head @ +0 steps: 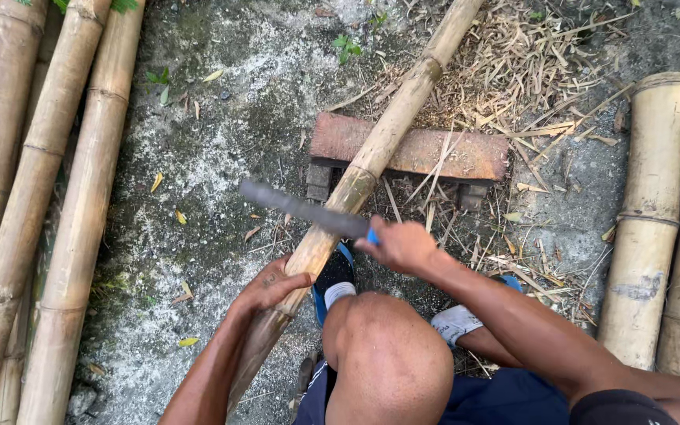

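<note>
A long bamboo pole (383,142) lies slanted across a reddish brick (434,153) on the ground. My left hand (271,287) grips the pole low down, near my knee. My right hand (399,244) holds the blue handle of a dark-bladed knife (301,207). The blade lies across the pole just below the brick, pointing left. My bent knee (387,354) and my feet in white socks and blue sandals (336,279) are right under the pole.
Several thick bamboo poles (64,228) lie along the left edge. Two more bamboo stems (651,220) lie at the right. Bamboo shavings and splinters (529,63) litter the concrete ground around the brick.
</note>
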